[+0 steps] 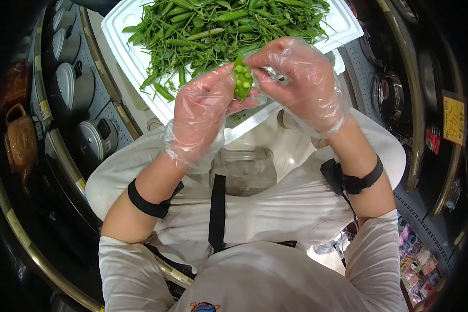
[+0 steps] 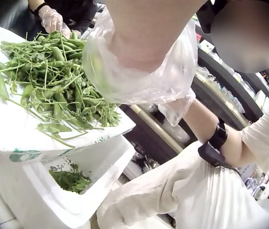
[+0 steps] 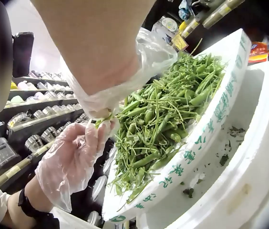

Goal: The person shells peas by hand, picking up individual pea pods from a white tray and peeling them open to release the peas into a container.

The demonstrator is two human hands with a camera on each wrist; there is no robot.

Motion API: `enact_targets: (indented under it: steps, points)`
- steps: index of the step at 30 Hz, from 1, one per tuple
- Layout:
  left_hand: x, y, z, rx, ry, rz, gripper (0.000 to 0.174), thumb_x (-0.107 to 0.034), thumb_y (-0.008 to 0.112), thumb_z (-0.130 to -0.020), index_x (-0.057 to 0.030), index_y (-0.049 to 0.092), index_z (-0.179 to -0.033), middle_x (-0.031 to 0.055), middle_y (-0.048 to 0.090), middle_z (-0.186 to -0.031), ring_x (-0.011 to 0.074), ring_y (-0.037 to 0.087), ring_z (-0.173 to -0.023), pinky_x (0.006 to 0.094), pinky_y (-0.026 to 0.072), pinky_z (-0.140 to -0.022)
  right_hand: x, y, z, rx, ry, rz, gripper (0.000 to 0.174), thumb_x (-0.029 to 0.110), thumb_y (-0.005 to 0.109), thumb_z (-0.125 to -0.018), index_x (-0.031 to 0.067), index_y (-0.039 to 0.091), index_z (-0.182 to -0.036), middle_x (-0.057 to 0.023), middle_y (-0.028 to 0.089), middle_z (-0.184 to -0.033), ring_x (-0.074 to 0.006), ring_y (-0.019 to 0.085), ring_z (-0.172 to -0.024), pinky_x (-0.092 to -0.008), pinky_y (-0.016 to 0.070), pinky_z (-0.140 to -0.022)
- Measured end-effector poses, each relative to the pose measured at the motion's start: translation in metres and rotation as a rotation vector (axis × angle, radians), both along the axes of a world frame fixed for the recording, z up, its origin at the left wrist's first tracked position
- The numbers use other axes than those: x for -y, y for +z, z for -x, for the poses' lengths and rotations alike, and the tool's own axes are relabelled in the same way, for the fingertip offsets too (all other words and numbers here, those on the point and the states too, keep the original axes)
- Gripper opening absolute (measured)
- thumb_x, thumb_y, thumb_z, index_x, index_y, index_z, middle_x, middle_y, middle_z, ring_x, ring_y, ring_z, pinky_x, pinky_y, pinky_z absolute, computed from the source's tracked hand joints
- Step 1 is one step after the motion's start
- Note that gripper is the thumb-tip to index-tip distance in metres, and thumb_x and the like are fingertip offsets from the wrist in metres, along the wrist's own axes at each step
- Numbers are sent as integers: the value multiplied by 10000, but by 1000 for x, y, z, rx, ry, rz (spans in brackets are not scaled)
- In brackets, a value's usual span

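A split pea pod (image 1: pixel 243 82) with several round peas showing inside is held up between both hands. My left hand (image 1: pixel 204 106), in a clear plastic glove, pinches the pod along its left side. The gloved right hand (image 1: pixel 302 78) pinches its upper right edge with thumb and fingertips. Just beyond them lies a heap of pea pods and stems (image 1: pixel 208 36) on a white foam lid (image 1: pixel 120 52). In the left wrist view the glove and wrist hide the pod; in the right wrist view only a sliver of it shows at the left fingertips.
Under the lid stands a white foam box (image 2: pixel 77 210) with green scraps (image 2: pixel 71 180) inside. A clear container (image 1: pixel 244 169) sits between the legs. Another person's gloved hand (image 2: pixel 52 20) is at the heap's far side. Shelves of pots (image 1: pixel 75 86) flank the seat.
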State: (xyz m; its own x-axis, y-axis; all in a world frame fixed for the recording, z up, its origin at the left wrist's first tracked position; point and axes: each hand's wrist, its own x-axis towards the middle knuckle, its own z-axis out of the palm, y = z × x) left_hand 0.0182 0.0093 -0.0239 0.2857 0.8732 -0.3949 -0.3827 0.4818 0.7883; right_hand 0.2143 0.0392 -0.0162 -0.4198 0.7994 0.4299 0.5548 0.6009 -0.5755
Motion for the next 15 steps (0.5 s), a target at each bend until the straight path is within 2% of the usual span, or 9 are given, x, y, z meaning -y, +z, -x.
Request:
enact_targets:
  steps: [2, 3, 5, 6, 8, 12, 14, 15]
  points:
    - [2, 4, -2, -73, -37, -27, 384, -180, 533, -1006, 77, 522, -1291, 95, 649, -1034, 145, 650, -897, 342, 583, -880, 1, 5, 3, 3, 17, 53, 250, 25, 710, -767, 77, 709, -1011, -95, 659, -928, -263, 642, -807, -333, 526, -694]
    - [3, 1, -1, -72, -36, -27, 384, -180, 533, -1006, 77, 522, -1291, 95, 649, -1034, 145, 650, -897, 342, 583, -880, 1, 6, 4, 4, 18, 54, 250, 25, 710, -767, 77, 709, -1011, -95, 659, -928, -263, 642, -807, -333, 526, -694]
    - [7, -7, 1, -66, -39, -98, 376, -152, 537, -999, 76, 520, -1298, 54, 624, -955, 100, 615, -848, 353, 572, -910, 2, 7, 8, 74, 22, 13, 197, 80, 693, -766, 47, 673, -959, -119, 641, -853, -307, 634, -823, -395, 526, -722]
    - [7, -7, 3, -65, -37, -97, 376, -152, 537, -999, 76, 520, -1298, 54, 624, -955, 100, 615, -848, 353, 572, -910, 2, 7, 8, 74, 24, 14, 197, 80, 693, -766, 47, 673, -959, -119, 641, -853, -307, 634, -823, -395, 526, -722]
    - [8, -7, 5, -59, -52, -94, 397, -92, 502, -998, 98, 458, -1344, 107, 641, -1091, 150, 638, -992, 339, 562, -925, 3, 7, 9, 121, 47, 116, 236, 111, 706, -761, 39, 654, -979, -134, 637, -848, -327, 632, -800, -409, 524, -696]
    - [8, -6, 9, -98, -37, -32, 417, -116, 516, -1000, 81, 455, -1362, 74, 637, -1068, 119, 631, -957, 305, 550, -916, 4, 9, 12, 33, 76, 204, 258, 129, 719, -752, 26, 640, -975, -146, 632, -839, -341, 628, -778, -413, 523, -676]
    - [7, -6, 12, -95, -75, -17, 440, -138, 535, -998, 73, 449, -1375, 51, 633, -1080, 91, 620, -940, 280, 537, -909, 3, 9, 14, 50, 84, 268, 300, 88, 733, -752, 31, 645, -1033, -108, 652, -895, -210, 639, -722, -317, 529, -671]
    - [8, -7, 13, -94, -72, -17, 440, -138, 535, -998, 73, 449, -1375, 51, 633, -1080, 91, 620, -940, 280, 537, -909, 3, 8, 16, 51, 86, 267, 300, 88, 733, -752, 31, 645, -1033, -108, 652, -895, -210, 639, -722, -317, 529, -671]
